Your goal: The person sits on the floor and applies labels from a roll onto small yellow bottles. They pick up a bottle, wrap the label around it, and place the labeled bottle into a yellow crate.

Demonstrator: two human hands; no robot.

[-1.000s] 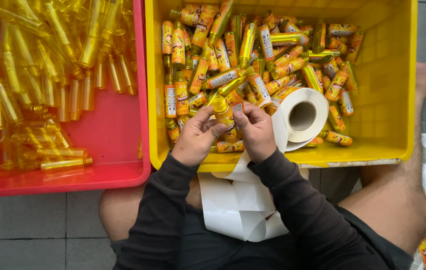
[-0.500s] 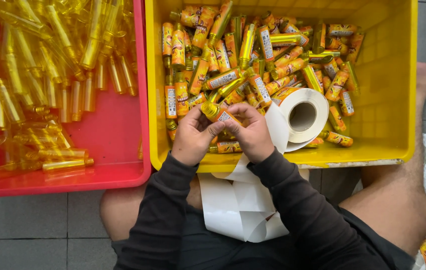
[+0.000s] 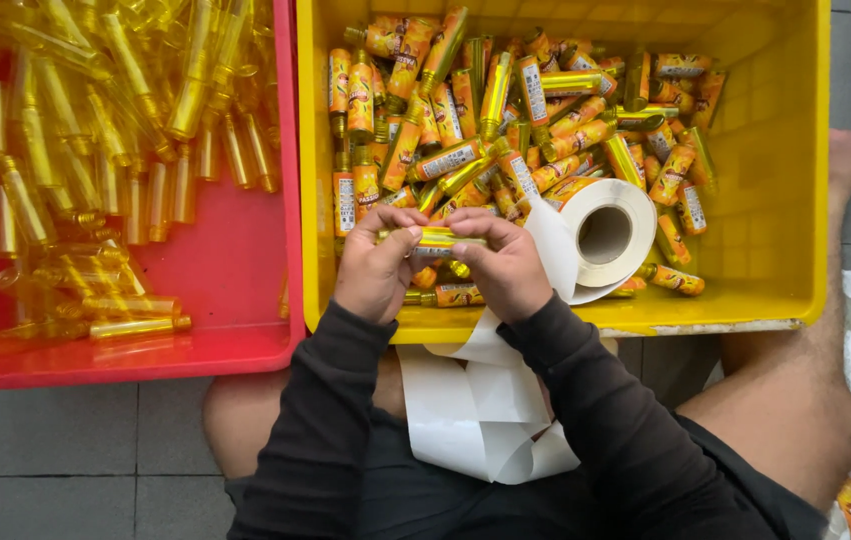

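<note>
Left of the hands sits a red crate [image 3: 245,340] of unlabelled gold tubes [image 3: 135,328]. The left hand [image 3: 377,268] and right hand [image 3: 505,268] pinch one small gold tube [image 3: 437,238] between them, over the yellow crate [image 3: 765,250] of labelled tubes [image 3: 545,120]. Just right lies a label roll [image 3: 610,232].

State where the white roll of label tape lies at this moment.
In the head view the white label roll lies inside the yellow crate, near its front wall, among labelled bottles, just right of the right hand.
</note>
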